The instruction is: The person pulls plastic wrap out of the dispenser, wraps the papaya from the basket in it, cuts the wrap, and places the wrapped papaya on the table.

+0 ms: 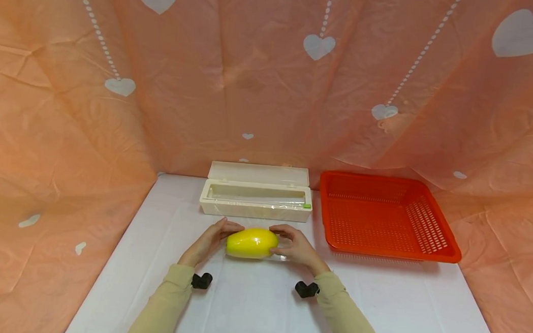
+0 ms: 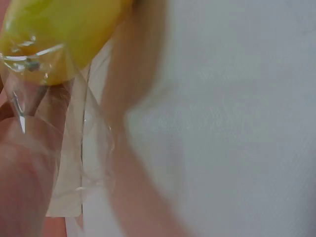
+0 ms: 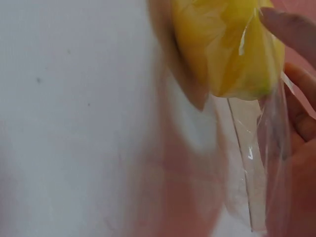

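Note:
A glossy yellow oblong fruit [image 1: 251, 243] lies crosswise between the two hands over the white table, with a tinge of green at its left end. Clear plastic film [image 3: 250, 153] covers the fruit and trails loose past its ends. The left hand [image 1: 208, 242] holds the fruit's left end, its fingers at the far side; in the left wrist view film [image 2: 98, 148] hangs across this hand. At the other end, the right hand [image 1: 299, 249] grips the fruit, fingers on top and thumb at the near side. In the right wrist view a fingertip [image 3: 276, 22] presses the film against the fruit.
Behind the hands stands a cream cling film box [image 1: 254, 209], lid [image 1: 259, 173] raised, with a green slider at its right end. To the right is a red perforated plastic basket [image 1: 387, 253]. A pink curtain with white hearts surrounds the white table [image 1: 248, 308].

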